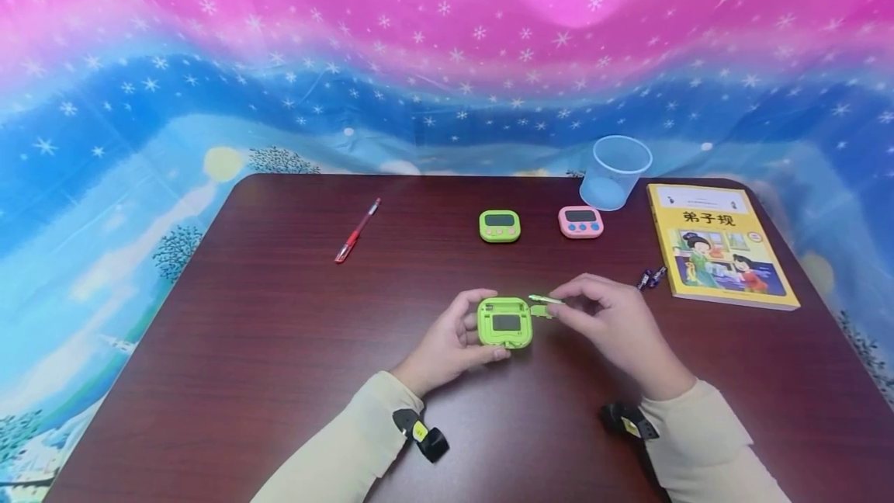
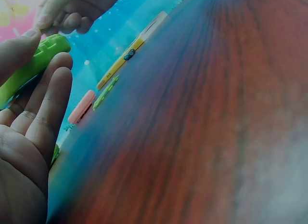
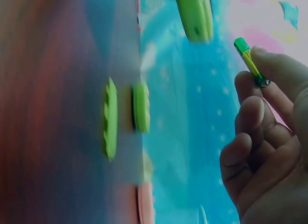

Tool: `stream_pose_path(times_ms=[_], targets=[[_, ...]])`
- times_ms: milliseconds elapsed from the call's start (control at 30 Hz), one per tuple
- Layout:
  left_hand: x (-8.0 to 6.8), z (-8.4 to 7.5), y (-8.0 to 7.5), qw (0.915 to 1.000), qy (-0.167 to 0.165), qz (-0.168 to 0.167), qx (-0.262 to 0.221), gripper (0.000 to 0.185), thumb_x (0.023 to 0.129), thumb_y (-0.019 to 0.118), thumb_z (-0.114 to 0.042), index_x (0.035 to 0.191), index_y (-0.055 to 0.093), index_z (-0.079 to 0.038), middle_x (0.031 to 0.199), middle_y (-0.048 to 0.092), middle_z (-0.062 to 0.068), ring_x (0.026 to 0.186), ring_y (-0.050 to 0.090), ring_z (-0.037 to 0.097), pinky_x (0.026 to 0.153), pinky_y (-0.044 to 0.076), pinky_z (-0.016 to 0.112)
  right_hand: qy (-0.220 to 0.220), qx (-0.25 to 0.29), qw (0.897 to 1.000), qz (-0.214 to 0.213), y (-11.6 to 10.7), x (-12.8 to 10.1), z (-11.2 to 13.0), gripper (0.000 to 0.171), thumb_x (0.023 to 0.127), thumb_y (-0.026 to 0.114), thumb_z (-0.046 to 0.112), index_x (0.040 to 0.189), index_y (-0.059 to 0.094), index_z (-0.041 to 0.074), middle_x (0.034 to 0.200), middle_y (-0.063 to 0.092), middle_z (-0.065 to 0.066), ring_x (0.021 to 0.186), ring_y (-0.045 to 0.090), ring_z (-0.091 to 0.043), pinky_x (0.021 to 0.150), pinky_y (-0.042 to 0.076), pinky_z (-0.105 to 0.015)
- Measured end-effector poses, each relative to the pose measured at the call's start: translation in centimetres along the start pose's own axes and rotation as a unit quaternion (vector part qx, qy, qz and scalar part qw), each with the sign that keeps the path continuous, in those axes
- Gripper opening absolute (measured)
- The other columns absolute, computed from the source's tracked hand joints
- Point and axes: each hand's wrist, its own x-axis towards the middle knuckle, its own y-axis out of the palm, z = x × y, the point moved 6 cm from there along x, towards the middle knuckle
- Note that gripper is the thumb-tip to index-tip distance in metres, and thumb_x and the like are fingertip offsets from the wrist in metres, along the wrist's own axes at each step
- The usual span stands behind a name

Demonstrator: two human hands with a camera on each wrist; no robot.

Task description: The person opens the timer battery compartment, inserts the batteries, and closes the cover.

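My left hand (image 1: pixel 457 332) grips a green timer (image 1: pixel 504 322) just above the table, its back turned up; the same timer (image 2: pixel 33 65) shows edge-on between my fingers (image 2: pixel 48 94) in the left wrist view. My right hand (image 1: pixel 569 309) pinches a small green battery (image 1: pixel 545 300) between thumb and forefinger, right beside the timer's upper right corner. The right wrist view shows that battery (image 3: pixel 250 60) held at the fingertips (image 3: pixel 252 106), with the held timer (image 3: pixel 195 14) above. A small green cover piece (image 1: pixel 542 312) lies on the table next to the timer.
On the dark wooden table (image 1: pixel 279 348) lie a second green timer (image 1: pixel 499 225), a pink timer (image 1: pixel 580 222), a clear plastic cup (image 1: pixel 615 171), a yellow picture book (image 1: pixel 719 245), small dark batteries (image 1: pixel 651 278) and a red pen (image 1: pixel 357 230). A colourful starry cloth hangs behind.
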Motion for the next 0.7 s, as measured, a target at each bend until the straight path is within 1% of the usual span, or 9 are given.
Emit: stream_pose_path(times_ms=[67, 167, 233, 300, 400, 467, 533, 633, 700], targets=[[0.0, 0.0, 0.2, 1.0, -0.001, 0.006, -0.007, 0.077, 0.086, 0.072, 0.01, 0.149, 0.03, -0.004, 0.121, 0.066, 0.026, 0.095, 0.072, 0.024, 0.07, 0.062, 0.033, -0.002, 0.004, 1.0, 0.008, 0.7, -0.1, 0.5, 0.017, 0.084, 0.083, 0.014, 0.097, 0.076, 0.023, 0.086, 0.067, 0.016, 0.074, 0.057, -0.008, 0.063, 0.05, -0.02], [0.0, 0.1, 0.4, 0.9997, -0.002, 0.016, -0.02, 0.077, 0.087, 0.07, 0.012, 0.15, 0.028, -0.002, 0.121, 0.065, 0.028, 0.093, 0.072, 0.021, 0.073, 0.061, 0.03, -0.002, 0.011, 1.0, 0.026, 1.6, -0.1, 0.9, 0.015, 0.085, 0.082, 0.018, 0.098, 0.077, 0.025, 0.088, 0.067, 0.018, 0.079, 0.058, -0.007, 0.069, 0.053, -0.027], [0.0, 0.2, 0.7, 0.9992, 0.0, 0.025, -0.032, 0.076, 0.088, 0.068, 0.013, 0.15, 0.027, -0.001, 0.122, 0.064, 0.03, 0.092, 0.072, 0.02, 0.076, 0.061, 0.03, -0.004, 0.016, 0.999, 0.031, 2.0, -0.2, 1.0, 0.014, 0.086, 0.082, 0.02, 0.097, 0.077, 0.027, 0.089, 0.066, 0.019, 0.081, 0.059, -0.006, 0.071, 0.054, -0.03], [0.0, 0.2, 0.9, 0.9986, 0.001, 0.033, -0.041, 0.075, 0.088, 0.067, 0.014, 0.15, 0.027, -0.001, 0.123, 0.062, 0.031, 0.092, 0.071, 0.019, 0.078, 0.061, 0.031, -0.009, 0.022, 0.999, 0.03, 2.3, -0.2, 1.1, 0.014, 0.085, 0.083, 0.02, 0.096, 0.078, 0.027, 0.087, 0.065, 0.02, 0.081, 0.058, -0.006, 0.071, 0.053, -0.029], [-0.1, 0.2, 1.2, 0.9978, 0.006, 0.045, -0.048, 0.073, 0.089, 0.066, 0.015, 0.149, 0.027, 0.0, 0.124, 0.061, 0.033, 0.093, 0.071, 0.019, 0.082, 0.061, 0.033, -0.016, 0.034, 0.999, 0.029, 2.7, -0.3, 1.1, 0.016, 0.083, 0.084, 0.021, 0.097, 0.078, 0.026, 0.083, 0.062, 0.018, 0.077, 0.057, -0.006, 0.065, 0.051, -0.025], [-0.1, 0.2, 1.3, 0.9976, 0.009, 0.049, -0.048, 0.073, 0.089, 0.066, 0.015, 0.148, 0.027, 0.001, 0.124, 0.061, 0.034, 0.094, 0.071, 0.019, 0.083, 0.061, 0.035, -0.016, 0.038, 0.999, 0.033, 3.0, -0.3, 0.9, 0.019, 0.082, 0.085, 0.024, 0.1, 0.078, 0.025, 0.08, 0.059, 0.017, 0.074, 0.055, -0.007, 0.061, 0.048, -0.023], [-0.1, 0.2, 1.3, 0.9976, 0.01, 0.049, -0.048, 0.073, 0.089, 0.065, 0.015, 0.149, 0.026, 0.001, 0.124, 0.06, 0.034, 0.095, 0.071, 0.02, 0.084, 0.061, 0.036, -0.009, 0.049, 0.998, 0.036, 3.1, -0.3, 0.6, 0.023, 0.084, 0.084, 0.025, 0.106, 0.077, 0.023, 0.08, 0.058, 0.014, 0.073, 0.054, -0.008, 0.059, 0.047, -0.023], [-0.1, 0.2, 1.2, 0.9978, 0.011, 0.045, -0.048, 0.073, 0.088, 0.065, 0.015, 0.149, 0.027, 0.0, 0.124, 0.061, 0.034, 0.095, 0.071, 0.021, 0.084, 0.061, 0.035, 0.005, 0.07, 0.997, 0.035, 3.1, -0.3, -0.1, 0.025, 0.088, 0.08, 0.024, 0.112, 0.076, 0.018, 0.085, 0.06, 0.012, 0.075, 0.055, -0.01, 0.061, 0.049, -0.023], [-0.1, 0.3, 1.2, 0.9978, 0.012, 0.044, -0.048, 0.073, 0.088, 0.065, 0.015, 0.148, 0.028, -0.001, 0.124, 0.061, 0.034, 0.095, 0.071, 0.022, 0.083, 0.061, 0.034, 0.012, 0.091, 0.995, 0.039, 3.1, -0.4, -0.6, 0.021, 0.091, 0.076, 0.02, 0.112, 0.075, 0.017, 0.09, 0.063, 0.011, 0.079, 0.057, -0.011, 0.064, 0.052, -0.024]])
